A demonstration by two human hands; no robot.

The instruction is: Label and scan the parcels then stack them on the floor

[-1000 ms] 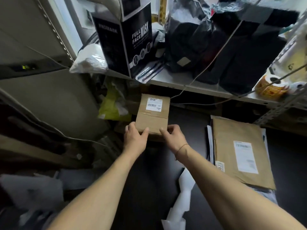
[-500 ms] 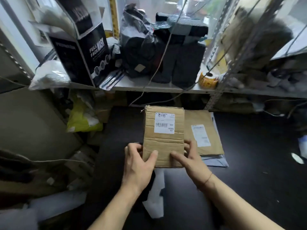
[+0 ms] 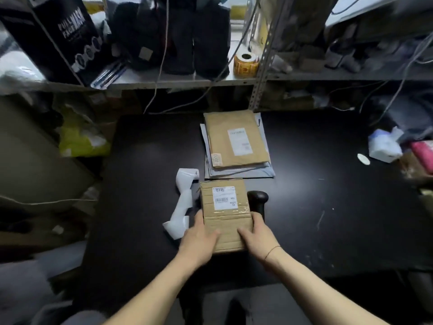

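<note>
Dim, blurred, wide-angle edge distortion

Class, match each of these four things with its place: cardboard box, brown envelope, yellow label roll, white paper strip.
1 cardboard box
2 brown envelope
3 yellow label roll
4 white paper strip

A on the shelf
B on the grey mailers
C on the table, left of the box
D held by left hand and right hand

Pairs: 1-D, 2-B, 3-A, 4-C

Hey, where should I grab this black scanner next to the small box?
Probably take the black scanner by its narrow handle with the right hand, coming from the right: its rounded head points away, and the cardboard box blocks its left side.
</note>
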